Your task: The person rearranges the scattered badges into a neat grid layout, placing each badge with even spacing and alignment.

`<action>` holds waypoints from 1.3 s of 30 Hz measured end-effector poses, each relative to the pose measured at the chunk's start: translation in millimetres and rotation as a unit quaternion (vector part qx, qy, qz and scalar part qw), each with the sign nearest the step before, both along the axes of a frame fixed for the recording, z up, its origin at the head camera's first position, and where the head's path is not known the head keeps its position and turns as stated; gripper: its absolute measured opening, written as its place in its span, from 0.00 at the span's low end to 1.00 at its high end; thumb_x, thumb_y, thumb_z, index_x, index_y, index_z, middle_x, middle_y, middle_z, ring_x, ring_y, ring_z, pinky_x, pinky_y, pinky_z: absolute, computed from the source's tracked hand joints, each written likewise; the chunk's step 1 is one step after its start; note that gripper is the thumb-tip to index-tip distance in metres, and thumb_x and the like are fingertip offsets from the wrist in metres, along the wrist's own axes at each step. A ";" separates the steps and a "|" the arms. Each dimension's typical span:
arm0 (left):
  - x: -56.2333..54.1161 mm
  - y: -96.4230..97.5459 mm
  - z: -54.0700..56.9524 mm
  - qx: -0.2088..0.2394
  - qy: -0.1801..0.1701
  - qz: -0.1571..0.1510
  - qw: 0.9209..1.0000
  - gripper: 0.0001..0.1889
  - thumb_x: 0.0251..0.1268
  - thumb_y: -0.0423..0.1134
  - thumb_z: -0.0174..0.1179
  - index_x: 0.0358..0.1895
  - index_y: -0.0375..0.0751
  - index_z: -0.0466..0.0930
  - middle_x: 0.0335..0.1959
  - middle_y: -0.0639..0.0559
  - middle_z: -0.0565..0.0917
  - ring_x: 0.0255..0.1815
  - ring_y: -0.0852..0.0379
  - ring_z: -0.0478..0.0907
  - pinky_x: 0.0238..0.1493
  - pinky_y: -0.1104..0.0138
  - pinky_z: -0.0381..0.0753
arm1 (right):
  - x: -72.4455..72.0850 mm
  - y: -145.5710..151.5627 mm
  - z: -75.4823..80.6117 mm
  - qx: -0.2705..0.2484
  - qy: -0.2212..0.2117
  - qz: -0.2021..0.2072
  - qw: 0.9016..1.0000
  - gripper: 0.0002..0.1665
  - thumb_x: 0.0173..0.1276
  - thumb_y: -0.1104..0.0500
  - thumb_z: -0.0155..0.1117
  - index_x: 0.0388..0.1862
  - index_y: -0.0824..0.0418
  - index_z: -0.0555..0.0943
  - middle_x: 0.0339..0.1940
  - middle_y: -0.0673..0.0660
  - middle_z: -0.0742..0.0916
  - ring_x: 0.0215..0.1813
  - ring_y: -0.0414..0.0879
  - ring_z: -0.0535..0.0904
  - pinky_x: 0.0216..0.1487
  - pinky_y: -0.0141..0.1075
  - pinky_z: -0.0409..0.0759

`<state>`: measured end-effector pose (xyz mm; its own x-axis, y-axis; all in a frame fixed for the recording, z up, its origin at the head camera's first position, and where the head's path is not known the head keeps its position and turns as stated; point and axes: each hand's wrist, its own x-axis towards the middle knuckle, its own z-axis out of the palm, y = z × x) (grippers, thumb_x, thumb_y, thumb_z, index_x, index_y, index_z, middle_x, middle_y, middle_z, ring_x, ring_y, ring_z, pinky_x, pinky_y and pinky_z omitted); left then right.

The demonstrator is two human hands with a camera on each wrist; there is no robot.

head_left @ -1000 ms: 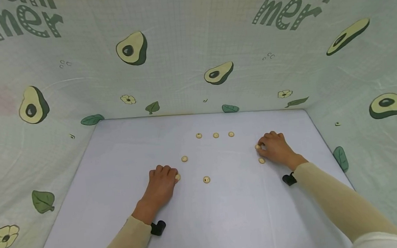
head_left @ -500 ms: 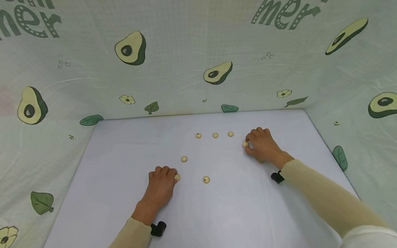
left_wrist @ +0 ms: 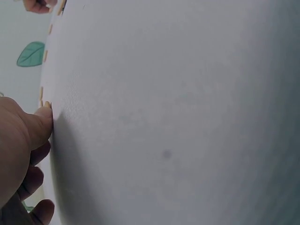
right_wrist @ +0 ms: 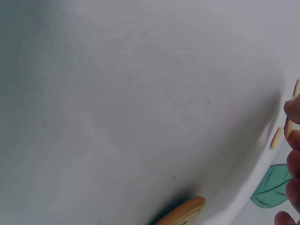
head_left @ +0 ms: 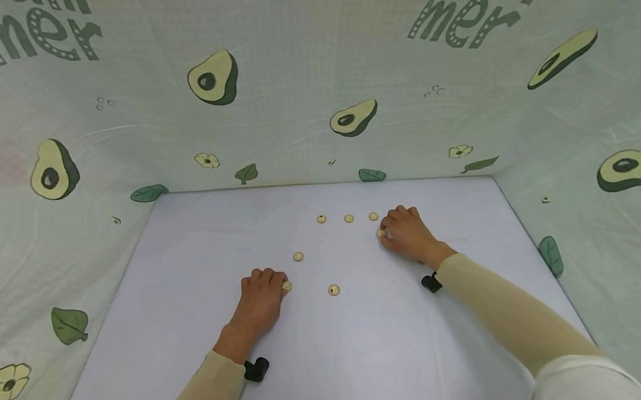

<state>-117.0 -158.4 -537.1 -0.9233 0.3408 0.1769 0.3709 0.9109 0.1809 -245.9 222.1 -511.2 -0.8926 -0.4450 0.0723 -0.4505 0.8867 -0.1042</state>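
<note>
My right hand (head_left: pixel 408 234) pinches a small round wooden disc (head_left: pixel 381 233) between thumb and fingers, just below and right of the back row. At the centre left, my left hand (head_left: pixel 259 299) holds another wooden disc (head_left: pixel 286 285) at its fingertips. The left wrist view shows that thumb (left_wrist: pixel 40 125) against the disc's edge. Three similar discs line up at the back, the nearest to my right hand being the right-hand disc (head_left: pixel 374 216). One more disc (right_wrist: pixel 183 213) lies under my right wrist, mostly hidden in the head view.
Between my hands lie a loose disc (head_left: pixel 298 256) and a front disc (head_left: pixel 334 290) with a dark mark. A white sheet covers the table (head_left: pixel 367 359). A printed cloth (head_left: pixel 289 89) with avocados rises at the back and sides.
My right hand has slid left across the table with its disc, toward the back row, and its wrist now covers the disc left behind. My left hand stays in place.
</note>
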 end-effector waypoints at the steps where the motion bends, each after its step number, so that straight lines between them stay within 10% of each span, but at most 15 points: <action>1: 0.0 0.2 0.1 0.001 -0.005 0.001 1.000 0.10 0.75 0.41 0.67 0.50 0.41 0.81 0.44 0.47 0.82 0.45 0.47 0.73 0.48 0.48 0.76 | -0.4 -0.6 -0.7 0.002 -0.001 0.000 1.000 0.15 0.77 0.50 0.65 0.48 0.60 0.87 0.48 0.57 0.86 0.52 0.54 0.74 0.61 0.55 0.67; 39: 1.2 0.8 1.1 0.013 0.002 0.004 1.000 0.10 0.72 0.40 0.69 0.48 0.42 0.80 0.43 0.47 0.81 0.44 0.46 0.73 0.46 0.50 0.75 | -2.8 -3.0 -2.0 0.012 -0.003 0.007 1.000 0.16 0.75 0.49 0.67 0.48 0.60 0.89 0.48 0.57 0.88 0.50 0.54 0.75 0.58 0.53 0.69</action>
